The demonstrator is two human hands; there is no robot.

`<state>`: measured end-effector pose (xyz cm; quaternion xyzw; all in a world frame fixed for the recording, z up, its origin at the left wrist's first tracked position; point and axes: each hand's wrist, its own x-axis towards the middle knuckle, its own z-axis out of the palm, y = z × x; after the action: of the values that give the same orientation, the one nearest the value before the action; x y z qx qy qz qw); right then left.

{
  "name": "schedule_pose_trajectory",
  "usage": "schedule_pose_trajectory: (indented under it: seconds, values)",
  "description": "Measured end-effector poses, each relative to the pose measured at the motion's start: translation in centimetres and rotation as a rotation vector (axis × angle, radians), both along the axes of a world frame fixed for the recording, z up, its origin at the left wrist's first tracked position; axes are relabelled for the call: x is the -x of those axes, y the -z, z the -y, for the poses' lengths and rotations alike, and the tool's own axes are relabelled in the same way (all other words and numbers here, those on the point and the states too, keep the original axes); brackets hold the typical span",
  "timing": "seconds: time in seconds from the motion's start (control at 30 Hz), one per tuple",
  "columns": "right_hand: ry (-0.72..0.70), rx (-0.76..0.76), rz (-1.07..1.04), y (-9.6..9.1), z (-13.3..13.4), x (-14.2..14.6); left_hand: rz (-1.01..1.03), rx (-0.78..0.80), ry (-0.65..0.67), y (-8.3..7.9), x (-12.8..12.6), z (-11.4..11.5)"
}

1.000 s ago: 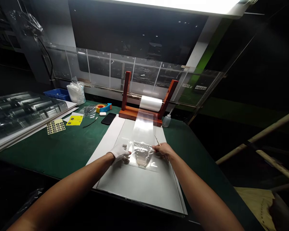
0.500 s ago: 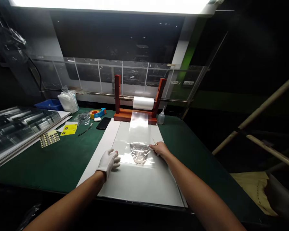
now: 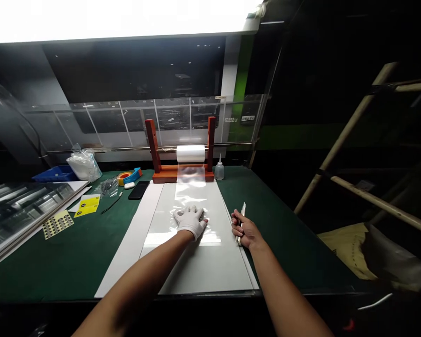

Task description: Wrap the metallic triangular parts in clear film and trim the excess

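My left hand (image 3: 190, 222), in a white glove with a bare thumb tip, lies spread on the clear film (image 3: 191, 189). The film runs from a roll (image 3: 191, 153) on a reddish-brown wooden stand (image 3: 183, 174) down over a pale, glossy sheet (image 3: 210, 267). Under my palm the film is largely hidden. My bare right hand (image 3: 245, 229) is closed around a slim utility knife (image 3: 243, 209), its pointed tip upward. That hand hovers by the sheet's right edge, off the film.
Left on the green table (image 3: 91, 248) lie a phone (image 3: 139, 190), a tape dispenser (image 3: 130, 176), round stickers (image 3: 58, 224) and a yellow card (image 3: 87, 206). Clear plastic pieces (image 3: 24, 206) lie farther left. A squeeze bottle (image 3: 219, 169) stands beside the stand. Wooden poles (image 3: 347, 124) rise at right.
My left hand has moved right and onto the film, covering where a wrinkled, dark-edged patch showed. My right hand has left the film's edge with the knife, now tip up. The view has shifted right.
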<state>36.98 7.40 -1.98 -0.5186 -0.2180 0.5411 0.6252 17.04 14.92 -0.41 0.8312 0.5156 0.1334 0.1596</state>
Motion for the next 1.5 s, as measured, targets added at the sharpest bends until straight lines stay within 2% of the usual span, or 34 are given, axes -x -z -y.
schedule_pose_trajectory:
  seconds: [0.2,0.4,0.5,0.57,0.7,0.77,0.9,1.03,1.17,1.3,1.4,1.5]
  values:
    - [-0.005,-0.156,-0.168,1.0,0.4,-0.1,-0.162,-0.089,0.005,1.2,-0.3,0.5]
    - [-0.053,-0.169,-0.207,1.7,0.2,-0.3,-0.239,-0.127,0.225,0.8,-0.6,1.8]
    - [-0.048,-0.181,-0.208,1.8,0.2,-0.4,-0.229,-0.129,0.254,0.5,-0.4,2.3]
    - [-0.037,-0.187,-0.209,1.8,0.2,-0.4,-0.206,-0.134,0.211,0.4,0.0,2.2]
    - [-0.031,-0.174,-0.218,1.6,0.3,-0.3,-0.181,-0.122,-0.020,0.7,0.5,1.3]
    - [-0.030,-0.163,-0.223,1.5,0.3,-0.2,-0.201,-0.106,-0.095,1.1,0.5,0.8]
    - [-0.006,-0.148,-0.217,1.3,0.5,-0.3,-0.235,-0.104,-0.083,1.3,0.1,0.9]
    - [-0.007,-0.130,-0.197,1.1,0.6,-0.3,-0.223,-0.131,-0.082,0.1,-0.3,0.8]
    - [-0.028,-0.129,-0.181,1.3,0.4,-0.2,-0.241,-0.132,-0.136,-1.1,-0.8,-1.2]
    - [-0.042,-0.130,-0.176,1.5,0.3,-0.3,-0.288,-0.104,-0.164,-1.4,-1.5,-3.0]
    - [-0.052,-0.133,-0.166,1.4,0.4,-0.4,-0.307,-0.119,-0.169,-1.2,-1.7,-2.5]
    - [-0.052,-0.136,-0.154,1.4,0.4,-0.4,-0.316,-0.157,-0.139,-0.9,-1.0,-0.3]
